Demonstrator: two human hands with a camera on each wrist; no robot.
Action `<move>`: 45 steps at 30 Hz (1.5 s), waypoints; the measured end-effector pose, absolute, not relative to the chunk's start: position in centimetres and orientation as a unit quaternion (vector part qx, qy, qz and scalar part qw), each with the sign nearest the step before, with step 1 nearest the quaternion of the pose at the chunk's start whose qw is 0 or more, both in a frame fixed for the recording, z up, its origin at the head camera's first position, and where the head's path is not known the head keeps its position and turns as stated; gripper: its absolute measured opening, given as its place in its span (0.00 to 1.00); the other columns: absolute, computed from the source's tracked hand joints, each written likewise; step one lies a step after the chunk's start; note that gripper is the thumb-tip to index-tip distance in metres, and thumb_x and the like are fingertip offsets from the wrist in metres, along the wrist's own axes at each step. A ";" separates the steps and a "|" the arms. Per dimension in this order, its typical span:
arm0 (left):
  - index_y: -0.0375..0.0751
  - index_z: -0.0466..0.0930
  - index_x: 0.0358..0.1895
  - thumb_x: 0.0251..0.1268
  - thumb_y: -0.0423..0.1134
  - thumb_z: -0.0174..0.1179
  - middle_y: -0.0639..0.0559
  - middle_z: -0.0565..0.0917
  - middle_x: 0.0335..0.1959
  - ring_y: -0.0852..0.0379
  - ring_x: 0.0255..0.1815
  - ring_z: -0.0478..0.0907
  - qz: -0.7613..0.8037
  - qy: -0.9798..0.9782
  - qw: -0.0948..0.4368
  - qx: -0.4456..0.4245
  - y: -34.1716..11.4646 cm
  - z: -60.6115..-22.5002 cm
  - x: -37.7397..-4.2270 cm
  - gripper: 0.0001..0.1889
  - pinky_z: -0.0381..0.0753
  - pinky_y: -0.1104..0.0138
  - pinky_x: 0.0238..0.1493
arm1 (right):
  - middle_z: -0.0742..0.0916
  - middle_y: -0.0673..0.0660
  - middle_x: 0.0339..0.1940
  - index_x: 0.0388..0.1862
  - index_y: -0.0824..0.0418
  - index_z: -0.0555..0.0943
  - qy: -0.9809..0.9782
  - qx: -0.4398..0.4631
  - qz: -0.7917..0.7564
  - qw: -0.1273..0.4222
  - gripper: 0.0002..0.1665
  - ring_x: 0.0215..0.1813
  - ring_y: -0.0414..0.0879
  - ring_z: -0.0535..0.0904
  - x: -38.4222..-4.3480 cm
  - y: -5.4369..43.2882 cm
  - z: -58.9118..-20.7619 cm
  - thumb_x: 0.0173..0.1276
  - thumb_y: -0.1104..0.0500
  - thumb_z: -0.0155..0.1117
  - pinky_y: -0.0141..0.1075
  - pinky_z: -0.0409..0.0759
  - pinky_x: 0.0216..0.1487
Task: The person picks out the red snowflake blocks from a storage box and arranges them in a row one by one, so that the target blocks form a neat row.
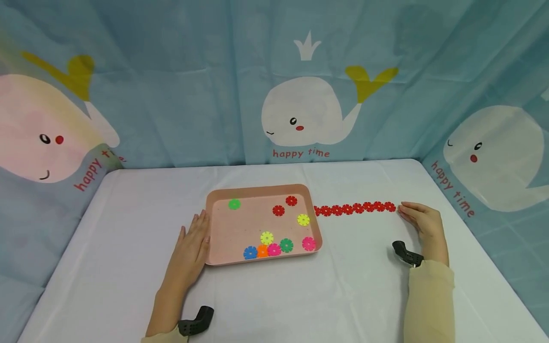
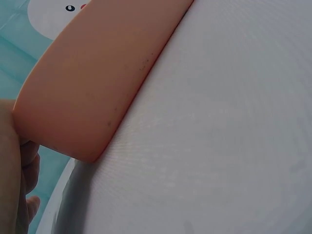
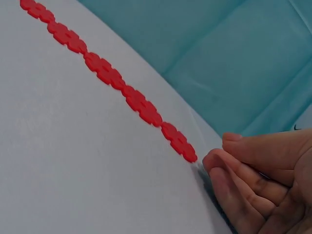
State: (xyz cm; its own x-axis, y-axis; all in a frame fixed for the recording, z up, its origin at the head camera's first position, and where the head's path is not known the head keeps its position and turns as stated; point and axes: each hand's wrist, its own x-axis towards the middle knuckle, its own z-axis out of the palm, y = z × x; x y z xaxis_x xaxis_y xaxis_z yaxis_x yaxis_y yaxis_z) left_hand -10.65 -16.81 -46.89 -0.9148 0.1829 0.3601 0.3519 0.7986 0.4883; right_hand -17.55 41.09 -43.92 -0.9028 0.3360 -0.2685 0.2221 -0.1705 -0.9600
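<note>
Against the left side of a pink tray [image 1: 257, 190], my left hand [image 1: 188, 252] lies with its fingers straight. The tray's outer wall [image 2: 92, 83] fills much of the left wrist view, with part of the left hand [image 2: 7, 170] at the edge. To the tray's right, red snowflake discs [image 1: 358, 208] lie edge to edge in a line on the table. At the line's right end is my right hand [image 1: 422, 224], its fingers loosely bent. The right wrist view shows that hand [image 3: 263, 180] just apart from the last red disc [image 3: 179, 142], with nothing visible between thumb and fingers.
Inside the tray are two red discs [image 1: 285, 206], a light green disc [image 1: 234, 204], and yellow, blue, orange, pink and green ones, mostly along the front. A white cloth [image 1: 343, 295] covers the table. A blue whale-print curtain [image 1: 193, 95] hangs behind and at the sides.
</note>
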 end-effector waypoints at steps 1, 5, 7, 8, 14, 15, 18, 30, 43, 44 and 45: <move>0.32 0.57 0.71 0.74 0.38 0.43 0.42 0.58 0.73 0.42 0.73 0.52 -0.285 -0.936 0.149 -0.142 -16.8 -46.9 -10.7 0.26 0.48 0.39 0.66 | 0.87 0.47 0.29 0.33 0.62 0.87 -0.642 -0.213 0.736 0.036 0.06 0.34 0.37 0.85 -17.5 41.0 -43.8 0.60 0.69 0.66 0.29 0.81 0.39; 0.32 0.56 0.71 0.73 0.37 0.44 0.43 0.57 0.73 0.42 0.73 0.52 -0.288 -0.936 0.144 -0.143 -16.6 -47.1 -10.8 0.26 0.48 0.39 0.66 | 0.86 0.47 0.31 0.35 0.61 0.86 -0.653 -0.197 0.731 0.027 0.06 0.35 0.37 0.85 -17.2 40.4 -43.5 0.60 0.69 0.66 0.29 0.81 0.40; 0.33 0.56 0.71 0.73 0.37 0.45 0.43 0.57 0.73 0.42 0.73 0.52 -0.289 -0.936 0.139 -0.143 -16.5 -47.1 -10.8 0.27 0.48 0.39 0.66 | 0.86 0.46 0.30 0.35 0.61 0.86 -0.670 -0.187 0.718 0.025 0.06 0.34 0.36 0.84 -17.1 40.1 -43.3 0.61 0.68 0.65 0.28 0.81 0.39; 0.33 0.56 0.71 0.73 0.37 0.45 0.43 0.57 0.73 0.42 0.73 0.52 -0.288 -0.937 0.137 -0.144 -16.4 -47.2 -10.9 0.27 0.48 0.39 0.66 | 0.85 0.44 0.31 0.37 0.62 0.86 -0.683 -0.183 0.707 0.023 0.06 0.34 0.35 0.84 -17.1 39.8 -43.3 0.62 0.67 0.65 0.27 0.81 0.39; 0.33 0.57 0.71 0.73 0.38 0.44 0.44 0.57 0.73 0.43 0.73 0.52 -0.282 -0.939 0.134 -0.145 -16.1 -47.2 -10.8 0.26 0.49 0.39 0.66 | 0.86 0.42 0.31 0.50 0.74 0.79 -0.744 -0.110 0.659 0.022 0.18 0.35 0.34 0.83 -17.2 37.6 -42.9 0.65 0.64 0.63 0.23 0.79 0.40; 0.33 0.57 0.71 0.73 0.38 0.44 0.44 0.57 0.73 0.43 0.73 0.52 -0.281 -0.939 0.134 -0.146 -16.1 -47.2 -10.8 0.26 0.49 0.39 0.66 | 0.87 0.42 0.32 0.50 0.75 0.78 -0.750 -0.096 0.654 0.024 0.18 0.35 0.34 0.84 -17.3 37.2 -42.8 0.65 0.64 0.63 0.23 0.79 0.40; 0.33 0.57 0.71 0.73 0.37 0.44 0.43 0.58 0.73 0.42 0.73 0.53 -0.276 -0.940 0.134 -0.147 -16.1 -47.2 -10.8 0.26 0.49 0.39 0.66 | 0.87 0.43 0.32 0.51 0.77 0.77 -0.768 -0.078 0.635 0.027 0.20 0.36 0.34 0.84 -17.8 35.7 -42.5 0.65 0.64 0.63 0.23 0.79 0.40; 0.32 0.61 0.69 0.70 0.32 0.45 0.42 0.62 0.70 0.41 0.71 0.56 -0.271 -0.941 0.149 -0.139 -16.8 -46.8 -10.7 0.25 0.48 0.39 0.66 | 0.87 0.50 0.39 0.53 0.77 0.75 -0.816 0.022 0.577 -0.023 0.25 0.39 0.36 0.83 -19.1 28.2 -40.6 0.66 0.59 0.63 0.27 0.80 0.43; 0.30 0.62 0.68 0.69 0.31 0.45 0.40 0.64 0.69 0.40 0.70 0.57 -0.271 -0.938 0.165 -0.136 -17.6 -46.6 -10.6 0.24 0.49 0.38 0.65 | 0.84 0.68 0.46 0.51 0.74 0.78 -0.819 0.095 0.557 -0.098 0.19 0.46 0.51 0.83 -20.7 20.4 -39.4 0.63 0.65 0.64 0.32 0.81 0.45; 0.30 0.62 0.68 0.69 0.31 0.45 0.40 0.64 0.69 0.39 0.70 0.58 -0.271 -0.939 0.165 -0.135 -17.7 -46.6 -10.6 0.24 0.49 0.38 0.65 | 0.85 0.68 0.45 0.50 0.74 0.79 -0.820 0.101 0.553 -0.103 0.18 0.46 0.53 0.83 -20.8 19.7 -39.3 0.63 0.65 0.65 0.32 0.81 0.45; 0.30 0.62 0.68 0.69 0.31 0.45 0.40 0.64 0.69 0.39 0.70 0.58 -0.269 -0.939 0.166 -0.134 -17.7 -46.5 -10.6 0.24 0.49 0.38 0.65 | 0.85 0.67 0.44 0.50 0.73 0.79 -0.822 0.106 0.549 -0.107 0.18 0.46 0.54 0.83 -20.9 19.1 -39.2 0.62 0.65 0.65 0.33 0.81 0.46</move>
State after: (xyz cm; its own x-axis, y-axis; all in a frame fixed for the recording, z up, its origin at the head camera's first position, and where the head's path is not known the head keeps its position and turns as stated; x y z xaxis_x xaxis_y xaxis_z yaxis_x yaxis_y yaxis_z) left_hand -10.59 -17.73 -46.52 -0.9094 0.1618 0.3832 0.3403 0.8192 0.4617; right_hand -20.93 19.14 -39.20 -0.9546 -0.2921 -0.0589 -0.0572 0.3736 -0.9258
